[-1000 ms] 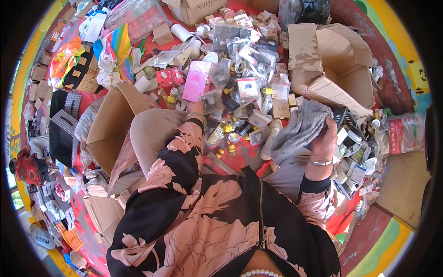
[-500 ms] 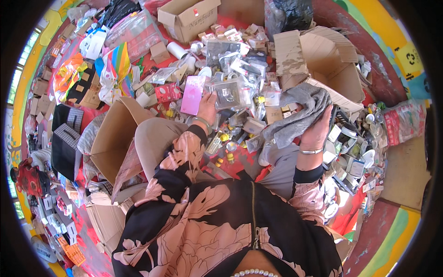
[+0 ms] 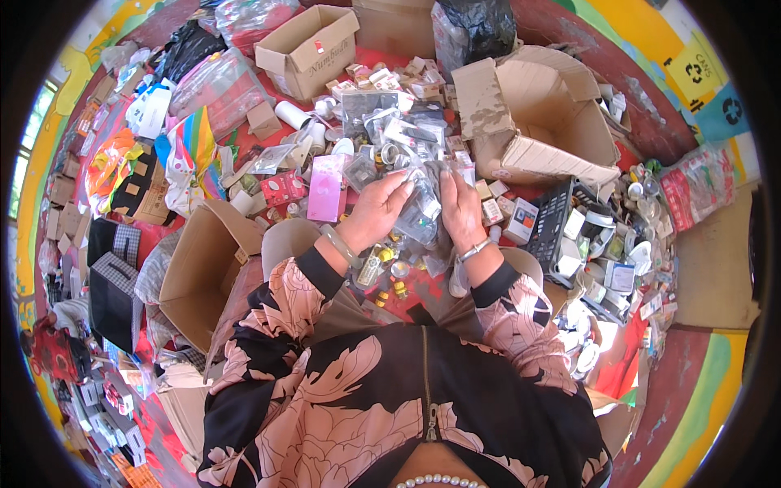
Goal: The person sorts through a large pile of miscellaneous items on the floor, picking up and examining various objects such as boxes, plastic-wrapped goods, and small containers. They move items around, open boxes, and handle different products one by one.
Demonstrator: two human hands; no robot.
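My left hand (image 3: 377, 213) grips the near left side of a clear plastic case (image 3: 421, 213) in front of me, its fingers curled over the edge. Against the right side of that case my right hand (image 3: 463, 210) presses a grey cloth (image 3: 443, 233), mostly hidden under the palm and fingers. A pink box (image 3: 327, 188) stands just left of my left hand. Small yellow-capped bottles (image 3: 399, 289) lie on the red floor below the case. Behind my fingers is a heap of clear plastic packs (image 3: 407, 130).
An open carton (image 3: 533, 122) is at the back right, another carton (image 3: 305, 53) at the back. A tilted carton (image 3: 203, 268) sits by my left leg. To my right, a black crate (image 3: 553, 224) adjoins piled small goods. A red patterned box (image 3: 283, 188) lies left of the pink box.
My right hand has brought the grey cloth leftward to the clear case. My left hand has moved from beside the pink box onto the case, which is now between both hands.
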